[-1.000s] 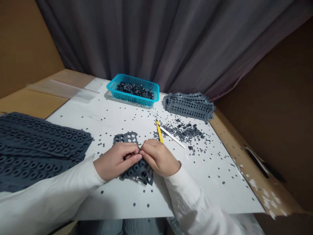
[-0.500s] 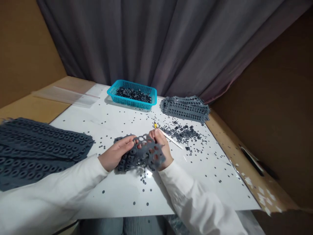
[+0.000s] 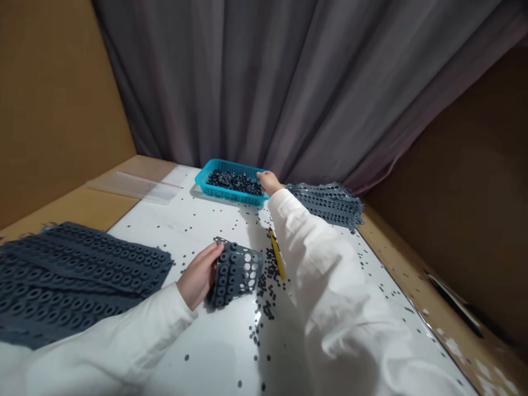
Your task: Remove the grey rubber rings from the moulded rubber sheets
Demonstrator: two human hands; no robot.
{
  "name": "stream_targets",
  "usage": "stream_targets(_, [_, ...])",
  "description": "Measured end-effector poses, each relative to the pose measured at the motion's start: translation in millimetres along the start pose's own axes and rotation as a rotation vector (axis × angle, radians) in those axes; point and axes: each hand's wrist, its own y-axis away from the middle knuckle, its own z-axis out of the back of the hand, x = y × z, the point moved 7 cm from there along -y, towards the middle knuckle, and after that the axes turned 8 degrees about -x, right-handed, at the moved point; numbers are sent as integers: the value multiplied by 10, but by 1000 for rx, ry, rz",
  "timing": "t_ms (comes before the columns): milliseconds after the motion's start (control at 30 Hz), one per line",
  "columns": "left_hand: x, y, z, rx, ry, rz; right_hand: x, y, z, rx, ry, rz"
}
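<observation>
Your left hand [image 3: 200, 278], just left of the lower middle of the frame, had its thumb and fingers closed on the left edge of a dark rubber sheet [image 3: 233, 275], which stood tilted near the centre, its left part set with rings and its right part showing open holes. Your right arm was stretched to the upper middle, where your right hand [image 3: 270, 182] was at the right end of a blue basket [image 3: 225, 193]; its fingers were bent close together, and whether they held anything you could not tell. Small black rings [image 3: 233, 180] lay in the basket. A yellow tool [image 3: 278, 257] lay beside your right sleeve, right of centre, with small dark discs [image 3: 268, 300] scattered near it. Larger ringed sheets [image 3: 91, 269] lay at the lower left, and a pile of holed sheets [image 3: 332, 203] lay at the right, beyond your right sleeve
</observation>
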Motion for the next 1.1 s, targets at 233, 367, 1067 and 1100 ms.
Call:
stream_targets(233, [-88,51,-99,224,-49,-24,54,-237,-128,16,179,66])
stream_targets(367, [-67,4,-64,186,-133,-51,209,-89,11,-54,188,181])
stream_targets(1067, [-162,199,-131,339,-720,-512,361,2540,200,496,220,681])
stream_targets(1100, [-170,223,-151,376,-748,-544,360,2578,176,515,275,718])
